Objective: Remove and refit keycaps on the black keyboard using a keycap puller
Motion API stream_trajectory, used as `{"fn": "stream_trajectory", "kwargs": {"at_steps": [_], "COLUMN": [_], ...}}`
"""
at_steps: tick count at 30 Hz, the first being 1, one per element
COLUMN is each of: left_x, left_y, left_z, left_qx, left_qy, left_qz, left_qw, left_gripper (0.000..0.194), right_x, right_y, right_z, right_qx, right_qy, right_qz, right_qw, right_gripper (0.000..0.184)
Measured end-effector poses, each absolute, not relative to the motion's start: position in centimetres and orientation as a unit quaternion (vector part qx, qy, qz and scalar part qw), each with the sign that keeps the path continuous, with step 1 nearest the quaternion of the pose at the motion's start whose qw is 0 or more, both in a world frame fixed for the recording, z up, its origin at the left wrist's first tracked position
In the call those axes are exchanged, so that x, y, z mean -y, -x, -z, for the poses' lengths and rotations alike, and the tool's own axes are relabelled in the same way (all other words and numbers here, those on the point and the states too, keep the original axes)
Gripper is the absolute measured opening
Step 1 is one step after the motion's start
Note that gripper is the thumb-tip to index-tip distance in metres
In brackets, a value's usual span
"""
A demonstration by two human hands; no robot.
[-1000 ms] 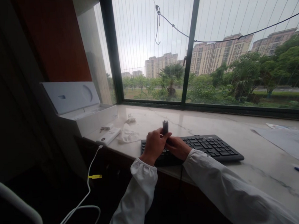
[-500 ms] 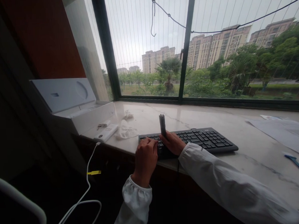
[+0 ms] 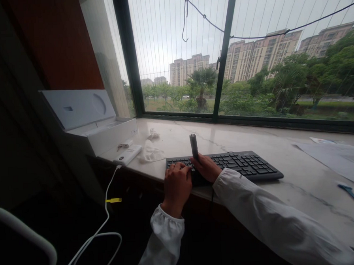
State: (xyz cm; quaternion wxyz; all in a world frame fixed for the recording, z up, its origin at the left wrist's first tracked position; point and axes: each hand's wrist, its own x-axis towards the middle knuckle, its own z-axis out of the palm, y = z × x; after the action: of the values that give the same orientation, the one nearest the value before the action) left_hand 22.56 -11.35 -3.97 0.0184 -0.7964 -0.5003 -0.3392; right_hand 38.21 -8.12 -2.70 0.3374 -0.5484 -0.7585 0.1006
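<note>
The right hand (image 3: 207,168) holds a dark, narrow object (image 3: 194,144) upright, with its fingers closed around the lower part. This object stands above the black keyboard (image 3: 245,164), near its left half. The left hand (image 3: 177,184) is at the left end of the keyboard, and its fingers are bent and close together (I cannot tell if they pinch something). The keyboard lies on the marble-patterned counter (image 3: 287,142), below the window. To the left of the keyboard there is crumpled white material (image 3: 152,152), then a white power bank (image 3: 130,154) with a white cable (image 3: 108,187), and an open white box (image 3: 112,135).
</note>
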Motion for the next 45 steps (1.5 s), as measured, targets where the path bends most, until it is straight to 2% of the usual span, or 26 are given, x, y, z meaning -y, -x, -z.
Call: {"fn": "stream_trajectory", "kwargs": {"at_steps": [8, 17, 22, 28, 36, 45], "left_x": [10.5, 10.6, 10.7, 10.7, 10.6, 10.7], "left_y": [-23.0, -22.8, -22.8, -23.0, -23.2, -23.3], "left_z": [4.3, 4.6, 4.5, 4.4, 4.2, 4.1], "left_qx": [0.510, 0.504, 0.503, 0.508, 0.513, 0.522], "left_qy": [0.789, 0.789, 0.789, 0.786, 0.789, 0.788], "left_qz": [0.342, 0.351, 0.353, 0.352, 0.336, 0.325], "left_qw": [0.037, 0.032, 0.022, 0.012, 0.023, 0.032], "left_gripper": [0.020, 0.019, 0.018, 0.016, 0.017, 0.016], "right_x": [8.7, 8.8, 8.5, 8.1, 8.1, 7.5], "right_y": [-37.8, -38.3, -38.9, -38.6, -37.7, -37.2], "right_z": [1.7, 1.0, 0.3, -0.3, 0.4, 1.8], "right_qx": [0.727, 0.735, 0.729, 0.722, 0.723, 0.725], "right_qy": [0.566, 0.559, 0.576, 0.581, 0.609, 0.604], "right_qz": [-0.175, -0.172, -0.181, -0.163, -0.101, -0.078], "right_qw": [0.347, 0.342, 0.322, 0.339, 0.309, 0.324], "right_gripper": [0.048, 0.056, 0.041, 0.023, 0.032, 0.027]}}
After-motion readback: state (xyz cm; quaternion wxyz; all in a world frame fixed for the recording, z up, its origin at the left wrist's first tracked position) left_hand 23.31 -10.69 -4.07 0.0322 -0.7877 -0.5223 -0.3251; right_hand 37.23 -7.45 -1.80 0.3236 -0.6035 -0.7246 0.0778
